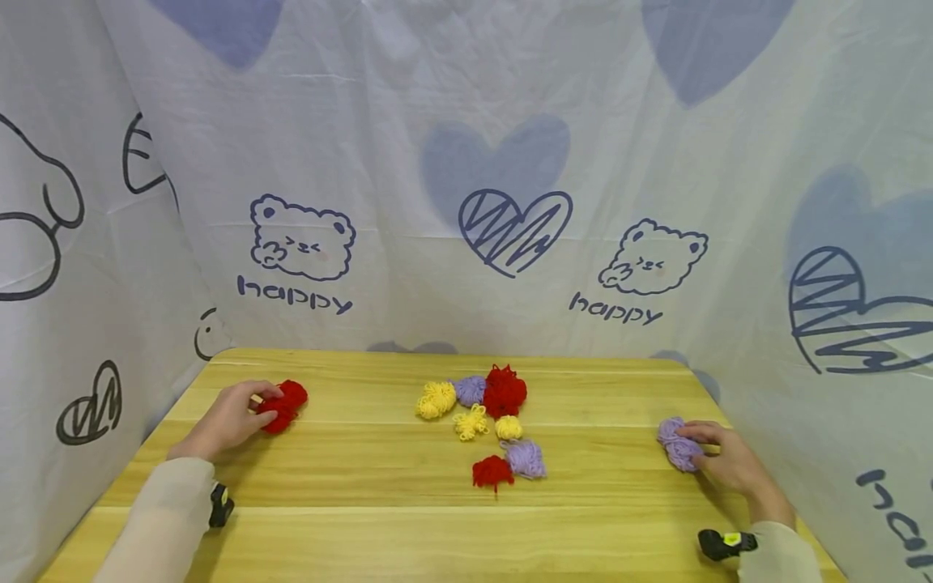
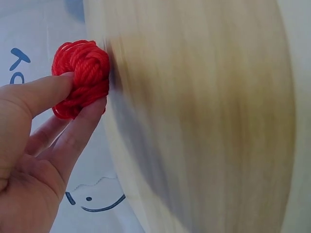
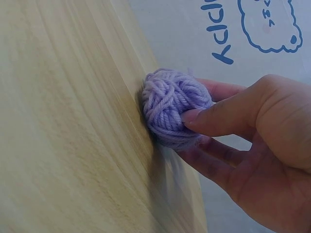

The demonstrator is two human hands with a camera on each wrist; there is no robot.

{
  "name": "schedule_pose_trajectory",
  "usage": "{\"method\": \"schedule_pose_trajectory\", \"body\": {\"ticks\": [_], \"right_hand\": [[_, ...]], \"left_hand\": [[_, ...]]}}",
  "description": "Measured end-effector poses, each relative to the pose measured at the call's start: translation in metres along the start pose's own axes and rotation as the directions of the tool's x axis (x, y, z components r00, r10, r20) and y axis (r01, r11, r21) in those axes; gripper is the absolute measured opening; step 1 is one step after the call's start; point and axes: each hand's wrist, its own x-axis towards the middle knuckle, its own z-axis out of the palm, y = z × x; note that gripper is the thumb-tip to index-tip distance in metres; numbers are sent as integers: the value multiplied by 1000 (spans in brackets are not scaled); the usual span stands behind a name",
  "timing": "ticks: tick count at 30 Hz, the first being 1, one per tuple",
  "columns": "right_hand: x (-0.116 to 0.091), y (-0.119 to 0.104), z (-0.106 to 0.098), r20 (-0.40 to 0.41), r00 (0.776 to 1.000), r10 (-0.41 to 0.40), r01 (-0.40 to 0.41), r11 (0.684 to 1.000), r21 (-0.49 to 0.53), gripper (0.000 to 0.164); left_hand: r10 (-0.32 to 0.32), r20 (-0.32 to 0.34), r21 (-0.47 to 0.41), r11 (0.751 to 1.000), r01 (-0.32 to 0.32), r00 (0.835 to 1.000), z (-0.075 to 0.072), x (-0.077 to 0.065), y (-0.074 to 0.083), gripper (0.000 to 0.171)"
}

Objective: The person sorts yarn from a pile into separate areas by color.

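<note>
Pale sleeve (image 1: 160, 518) behind it, the left hand (image 1: 227, 417) pinches red yarn (image 1: 290, 403). The right hand (image 1: 734, 463) pinches purple yarn (image 1: 676, 445).

Red yarn ball (image 2: 90, 65) made of thick twisted strands, matt and ridged. Lilac yarn ball (image 3: 164, 109), also matt, its strands corded and slightly fuzzy. Tabletop (image 1: 342, 518) of wood or wood-look board, smooth, with streaky grain. Backdrop (image 1: 408, 283) of thin, matt, creased cloth. Left sleeve (image 1: 160, 518) of plain, matt fabric.

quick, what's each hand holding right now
Left hand: closed, holding a bundle of red yarn.
Right hand: closed, holding a bundle of lavender yarn.
</note>
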Motion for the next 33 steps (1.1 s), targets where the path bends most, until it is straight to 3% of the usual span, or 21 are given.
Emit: {"method": "schedule_pose_trajectory", "body": {"ticks": [24,30,33], "right_hand": [[0,-3,-1,19,999,48,-48,999,-12,39],[0,-1,-1,5,1000,27,-27,1000,-11,38],[0,0,-2,7,1000,21,-21,1000,-1,40]], "left_hand": [[-31,17,-3,1000,31,999,-3,-4,-3,29],[-57,-34,5,998,57,998,-10,-4,7,30],[-34,-75,9,999,35,997,-12,0,16,30]]}}
